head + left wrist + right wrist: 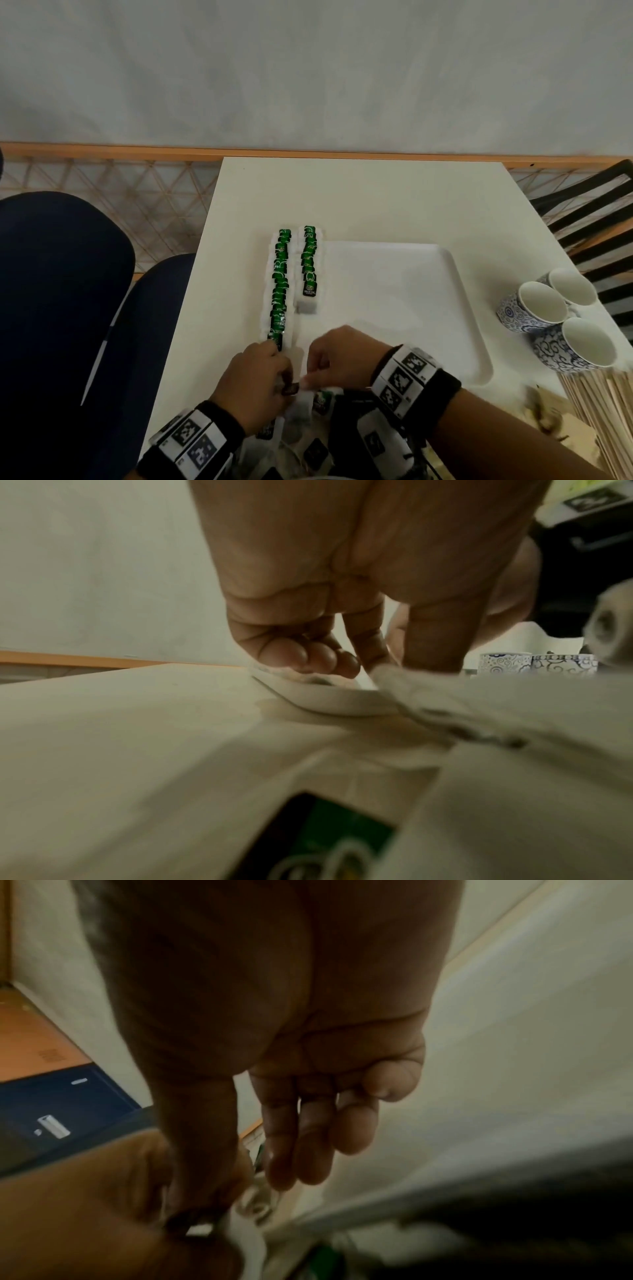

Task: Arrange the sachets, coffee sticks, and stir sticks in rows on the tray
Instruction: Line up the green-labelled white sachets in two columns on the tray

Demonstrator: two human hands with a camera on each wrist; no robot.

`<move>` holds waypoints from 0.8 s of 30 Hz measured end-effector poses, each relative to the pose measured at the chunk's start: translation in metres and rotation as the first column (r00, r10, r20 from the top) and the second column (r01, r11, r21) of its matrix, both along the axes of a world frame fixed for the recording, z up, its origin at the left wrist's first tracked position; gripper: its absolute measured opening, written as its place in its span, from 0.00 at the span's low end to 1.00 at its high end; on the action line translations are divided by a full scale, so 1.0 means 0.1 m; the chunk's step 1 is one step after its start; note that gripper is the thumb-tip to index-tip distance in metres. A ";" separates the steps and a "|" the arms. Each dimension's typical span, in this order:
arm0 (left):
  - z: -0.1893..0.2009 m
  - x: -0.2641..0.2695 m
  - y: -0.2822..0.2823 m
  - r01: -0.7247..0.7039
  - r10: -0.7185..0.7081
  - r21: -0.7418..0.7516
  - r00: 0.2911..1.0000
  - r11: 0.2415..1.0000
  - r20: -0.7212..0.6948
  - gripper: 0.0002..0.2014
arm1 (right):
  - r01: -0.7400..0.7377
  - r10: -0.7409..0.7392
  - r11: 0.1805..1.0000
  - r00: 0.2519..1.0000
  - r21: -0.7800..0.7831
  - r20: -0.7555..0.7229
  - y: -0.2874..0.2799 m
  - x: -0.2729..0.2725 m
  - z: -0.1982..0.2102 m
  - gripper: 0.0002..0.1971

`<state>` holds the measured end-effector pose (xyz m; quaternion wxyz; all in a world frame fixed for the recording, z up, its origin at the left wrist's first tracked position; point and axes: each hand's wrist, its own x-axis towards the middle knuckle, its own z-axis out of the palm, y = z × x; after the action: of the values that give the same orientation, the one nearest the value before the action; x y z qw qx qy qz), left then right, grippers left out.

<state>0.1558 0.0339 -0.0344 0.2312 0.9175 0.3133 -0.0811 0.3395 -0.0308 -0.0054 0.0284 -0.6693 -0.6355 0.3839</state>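
Right hand (pixel 274 1056) hangs palm-on, thumb pressed with the left hand (pixel 85 1204) onto a white sachet (pixel 246 1240) over the pale table (pixel 514 1069)

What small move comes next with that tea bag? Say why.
Probably lay the tea bag, pinched between the left hand and right hand, at the near end of the shorter row. That row stops well short of the longer row beside it.
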 end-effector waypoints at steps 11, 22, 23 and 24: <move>0.07 -0.04 0.02 -0.101 0.166 -0.245 0.951 0.964 0.259 0.08 | 0.129 -0.139 0.990 0.954 -0.057 -0.265 -0.14 -0.08 0.04 0.19; 0.12 -0.05 0.09 -0.162 0.300 -0.440 0.916 0.883 0.265 0.12 | 0.421 -0.385 0.903 0.882 0.086 -0.273 0.10 0.17 -0.03 0.07; 0.11 -0.06 0.10 -0.190 0.320 -0.424 0.910 0.886 0.262 0.13 | 0.432 -0.403 0.893 0.892 0.124 -0.204 0.15 0.21 -0.07 0.08; 0.11 -0.06 0.10 -0.212 0.338 -0.411 0.904 0.887 0.263 0.13 | 0.439 -0.418 0.888 0.895 0.140 -0.157 0.20 0.23 -0.09 0.09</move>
<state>0.1493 0.0440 -0.0234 0.4590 0.8027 0.3778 0.0481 0.3630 -0.0104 -0.0149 0.2090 -0.7633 -0.4996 0.3524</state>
